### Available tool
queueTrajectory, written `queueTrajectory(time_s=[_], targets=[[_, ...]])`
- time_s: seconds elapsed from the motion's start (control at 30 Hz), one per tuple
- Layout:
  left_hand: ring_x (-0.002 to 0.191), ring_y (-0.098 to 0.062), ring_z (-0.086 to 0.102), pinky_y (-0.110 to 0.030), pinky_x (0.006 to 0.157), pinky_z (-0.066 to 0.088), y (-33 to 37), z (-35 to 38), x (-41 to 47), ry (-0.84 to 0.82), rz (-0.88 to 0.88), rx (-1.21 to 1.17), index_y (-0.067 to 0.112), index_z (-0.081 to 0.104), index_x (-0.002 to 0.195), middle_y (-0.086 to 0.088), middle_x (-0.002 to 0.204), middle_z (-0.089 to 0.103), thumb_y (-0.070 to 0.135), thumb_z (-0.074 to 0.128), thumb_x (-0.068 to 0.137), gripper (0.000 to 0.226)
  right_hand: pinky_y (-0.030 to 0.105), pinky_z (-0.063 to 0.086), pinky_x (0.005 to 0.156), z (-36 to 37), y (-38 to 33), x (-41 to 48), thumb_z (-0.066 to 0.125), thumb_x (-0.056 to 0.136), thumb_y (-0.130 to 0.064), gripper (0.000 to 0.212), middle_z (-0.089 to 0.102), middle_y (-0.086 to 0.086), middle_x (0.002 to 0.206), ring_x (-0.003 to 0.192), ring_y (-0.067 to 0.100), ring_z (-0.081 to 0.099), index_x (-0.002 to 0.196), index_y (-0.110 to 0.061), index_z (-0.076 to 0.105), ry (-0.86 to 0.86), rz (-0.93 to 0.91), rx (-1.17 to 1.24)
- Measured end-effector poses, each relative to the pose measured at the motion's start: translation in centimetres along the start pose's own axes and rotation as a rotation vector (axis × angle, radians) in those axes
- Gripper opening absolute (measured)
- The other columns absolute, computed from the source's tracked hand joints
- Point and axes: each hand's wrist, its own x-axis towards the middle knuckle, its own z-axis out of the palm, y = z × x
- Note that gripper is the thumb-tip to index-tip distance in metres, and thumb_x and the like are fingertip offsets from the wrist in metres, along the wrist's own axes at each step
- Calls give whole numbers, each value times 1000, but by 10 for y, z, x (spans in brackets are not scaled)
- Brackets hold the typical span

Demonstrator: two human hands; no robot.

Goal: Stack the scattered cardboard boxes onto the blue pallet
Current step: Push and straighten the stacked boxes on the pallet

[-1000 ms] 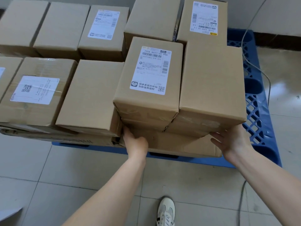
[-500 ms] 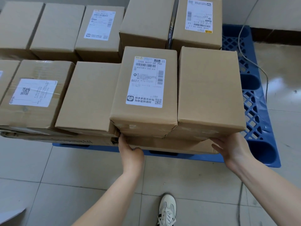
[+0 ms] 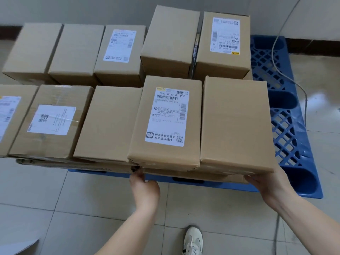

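Two cardboard boxes sit side by side at the front right of the stack on the blue pallet (image 3: 287, 137). One is a labelled box (image 3: 165, 122) and the other a plain box (image 3: 237, 124), and both lie on a flat carton beneath them. My left hand (image 3: 144, 188) reaches to the labelled box's near left bottom corner, with its fingertips tucked under that corner and hidden. My right hand (image 3: 270, 186) lies palm up under the plain box's near right corner, fingers flat against its underside.
Several more boxes fill the pallet's left side and back, with two taller ones (image 3: 195, 43) behind the pair. The pallet's right strip is bare grid. A grey cable (image 3: 303, 100) runs over it to the tiled floor. My white shoe (image 3: 192, 240) stands below.
The two boxes have come down and back until they lie level on the carton beneath. Both hands followed them down at the near bottom corners.
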Motion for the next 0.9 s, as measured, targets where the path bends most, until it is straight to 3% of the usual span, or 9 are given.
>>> queueTrajectory(time_s=[0.07, 0.13, 0.23, 0.33, 0.5, 0.7, 0.8, 0.9], targets=[[99, -26, 49, -31, 81, 40, 17, -12, -2, 62, -3, 1, 7, 48, 112, -7, 104, 53, -10, 36, 84, 35, 41, 41, 96, -2, -20, 3, 28, 97, -55, 45, 67, -1, 96, 100, 23, 60, 91, -27, 63, 1, 11, -32], [84, -23, 46, -29, 69, 36, 33, -33, -1, 132, -2, -33, 11, 48, 104, -7, 96, 52, -8, 39, 85, 28, 41, 39, 98, -5, -43, 11, 20, 92, -65, 65, 67, 4, 100, 99, 21, 60, 99, -16, 63, -15, 12, -70], [85, -22, 45, -33, 78, 37, 63, -69, 0, 213, 21, -98, 15, 48, 104, -8, 101, 51, -6, 42, 86, 28, 36, 40, 92, -5, -83, 22, 16, 92, -65, 71, 65, 6, 100, 99, 19, 59, 109, -11, 60, 0, -20, -108], [82, -19, 46, -34, 76, 37, 123, -86, -1, 229, 197, -168, 16, 48, 104, 1, 88, 49, -8, 43, 85, 31, 40, 39, 101, 1, -125, 31, 16, 93, -65, 72, 64, 11, 110, 113, 24, 55, 105, -12, 63, 18, -83, -165], [82, -8, 52, -25, 74, 41, 231, -43, 28, 15, 421, -174, 19, 53, 106, 6, 89, 56, -1, 43, 88, 29, 41, 38, 103, 27, -181, 51, 17, 93, -63, 70, 63, 10, 115, 117, 24, 54, 109, -12, 62, 14, -152, -256], [98, -9, 51, -22, 78, 40, 299, 26, 94, -238, 443, 35, 22, 57, 111, 8, 104, 57, 9, 40, 93, 28, 37, 41, 98, 68, -210, 74, 20, 95, -60, 65, 63, 7, 111, 110, 20, 55, 111, -14, 62, 16, -192, -276], [93, -11, 46, -25, 79, 37, 321, 48, 122, -291, 380, 110, 21, 55, 114, 7, 100, 52, 19, 36, 97, 25, 35, 41, 92, 85, -218, 87, 22, 95, -59, 61, 61, 5, 112, 111, 19, 54, 115, -15, 59, 50, -171, -259], [83, -9, 45, -24, 70, 34, 337, 62, 144, -351, 321, 148, 19, 52, 98, 7, 90, 50, 33, 31, 100, 26, 36, 45, 91, 98, -223, 100, 24, 95, -60, 57, 64, 5, 112, 107, 19, 58, 112, -18, 59, 78, -135, -245]])
